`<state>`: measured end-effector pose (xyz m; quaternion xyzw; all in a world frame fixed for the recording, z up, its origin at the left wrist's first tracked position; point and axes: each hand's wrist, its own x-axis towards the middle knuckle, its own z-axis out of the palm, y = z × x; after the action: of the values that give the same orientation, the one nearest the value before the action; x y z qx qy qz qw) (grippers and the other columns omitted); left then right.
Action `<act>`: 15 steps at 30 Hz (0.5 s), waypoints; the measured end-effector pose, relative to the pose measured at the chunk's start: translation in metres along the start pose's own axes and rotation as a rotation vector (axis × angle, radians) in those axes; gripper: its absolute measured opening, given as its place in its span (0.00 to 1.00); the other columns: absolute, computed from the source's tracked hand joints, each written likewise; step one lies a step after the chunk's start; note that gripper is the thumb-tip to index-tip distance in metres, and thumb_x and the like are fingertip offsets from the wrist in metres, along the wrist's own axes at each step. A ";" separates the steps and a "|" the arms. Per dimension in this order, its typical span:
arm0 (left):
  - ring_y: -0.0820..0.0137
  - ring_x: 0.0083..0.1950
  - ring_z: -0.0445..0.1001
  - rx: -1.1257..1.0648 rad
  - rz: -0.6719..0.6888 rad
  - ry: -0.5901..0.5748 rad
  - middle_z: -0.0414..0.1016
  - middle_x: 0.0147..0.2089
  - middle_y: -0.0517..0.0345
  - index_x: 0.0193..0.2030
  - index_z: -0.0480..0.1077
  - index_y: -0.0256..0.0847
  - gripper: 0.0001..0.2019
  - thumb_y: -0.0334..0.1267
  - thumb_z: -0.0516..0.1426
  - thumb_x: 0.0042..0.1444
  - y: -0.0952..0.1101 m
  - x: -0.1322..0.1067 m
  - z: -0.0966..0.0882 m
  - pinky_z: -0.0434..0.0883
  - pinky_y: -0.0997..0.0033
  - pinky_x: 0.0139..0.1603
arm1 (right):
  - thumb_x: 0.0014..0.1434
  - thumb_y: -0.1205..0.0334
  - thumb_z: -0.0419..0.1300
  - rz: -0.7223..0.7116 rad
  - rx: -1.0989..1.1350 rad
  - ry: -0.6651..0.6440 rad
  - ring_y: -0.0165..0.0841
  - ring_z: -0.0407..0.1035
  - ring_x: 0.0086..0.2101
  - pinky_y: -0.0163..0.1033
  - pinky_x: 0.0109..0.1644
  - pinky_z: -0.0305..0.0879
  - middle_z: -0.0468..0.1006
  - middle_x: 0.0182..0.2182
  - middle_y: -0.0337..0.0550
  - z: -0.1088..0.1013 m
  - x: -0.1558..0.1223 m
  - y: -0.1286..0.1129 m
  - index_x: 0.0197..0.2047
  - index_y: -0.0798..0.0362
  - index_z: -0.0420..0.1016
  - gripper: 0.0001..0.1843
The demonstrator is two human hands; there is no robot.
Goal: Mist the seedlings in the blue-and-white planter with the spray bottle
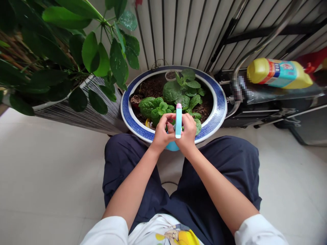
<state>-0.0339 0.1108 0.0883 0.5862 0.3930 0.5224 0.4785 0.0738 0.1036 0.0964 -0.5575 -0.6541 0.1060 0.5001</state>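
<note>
A light-blue spray bottle [178, 122] with a pink nozzle is held between my two hands, its nozzle pointing away from me. My right hand [188, 132] is wrapped round the neck from the right. From the left, my left hand [162, 132] has its fingers curled at the sprayer head; part of the grip is hidden. Below the hands shows the blue body of the bottle. Just beyond stands a wide blue-and-white pot [217, 105] with dark soil and leafy green plants [171, 91]. The leaves reach close to my fingers.
A tall leafy plant [99, 58] in a grey striped planter [84, 102] leans in from the left. Behind the pot is a ribbed white panel [168, 30]. On the right, a yellow bottle [281, 73] lies on a metal-framed cart [255, 112]. My knees flank the pot's front.
</note>
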 end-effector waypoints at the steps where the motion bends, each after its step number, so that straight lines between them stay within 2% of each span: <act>1: 0.59 0.51 0.72 -0.016 -0.005 0.019 0.72 0.49 0.50 0.48 0.67 0.40 0.31 0.54 0.68 0.40 0.001 -0.001 0.002 0.70 0.61 0.52 | 0.62 0.49 0.53 0.001 -0.001 0.003 0.38 0.66 0.34 0.43 0.39 0.56 0.72 0.31 0.42 0.000 0.000 0.000 0.35 0.50 0.70 0.14; 4: 0.63 0.47 0.73 -0.049 -0.020 0.060 0.72 0.45 0.53 0.45 0.66 0.40 0.30 0.55 0.67 0.40 0.003 -0.004 0.006 0.70 0.64 0.48 | 0.61 0.48 0.54 0.009 0.014 -0.002 0.36 0.65 0.31 0.42 0.37 0.55 0.70 0.29 0.39 0.000 0.001 0.000 0.33 0.50 0.68 0.15; 7: 0.63 0.47 0.72 -0.040 -0.022 0.047 0.71 0.47 0.53 0.46 0.65 0.41 0.30 0.56 0.67 0.42 0.003 -0.005 0.007 0.70 0.64 0.49 | 0.61 0.45 0.55 0.012 0.042 -0.029 0.35 0.65 0.30 0.42 0.37 0.57 0.70 0.28 0.39 -0.001 0.002 -0.001 0.33 0.50 0.68 0.17; 10: 0.59 0.55 0.70 -0.052 0.012 -0.026 0.68 0.57 0.48 0.55 0.62 0.43 0.37 0.59 0.66 0.43 0.000 -0.002 0.004 0.68 0.60 0.56 | 0.60 0.42 0.55 0.008 0.088 -0.041 0.38 0.67 0.36 0.44 0.40 0.61 0.72 0.35 0.43 0.000 0.002 0.000 0.40 0.51 0.71 0.20; 12: 0.55 0.63 0.65 -0.066 0.039 -0.091 0.61 0.65 0.45 0.62 0.58 0.45 0.44 0.62 0.66 0.42 -0.002 -0.001 0.002 0.65 0.56 0.62 | 0.59 0.40 0.56 -0.002 0.134 -0.043 0.41 0.68 0.42 0.47 0.45 0.64 0.73 0.41 0.48 0.001 0.003 0.003 0.47 0.51 0.70 0.24; 15: 0.51 0.70 0.58 -0.055 0.080 -0.165 0.49 0.73 0.44 0.70 0.49 0.49 0.53 0.69 0.62 0.41 -0.006 0.000 -0.003 0.58 0.51 0.69 | 0.57 0.36 0.57 -0.012 0.238 -0.125 0.43 0.69 0.46 0.49 0.49 0.66 0.73 0.48 0.51 0.002 0.003 0.008 0.54 0.51 0.66 0.31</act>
<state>-0.0366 0.1123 0.0822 0.6292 0.3140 0.5016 0.5040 0.0774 0.1102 0.0913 -0.4824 -0.6702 0.2142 0.5217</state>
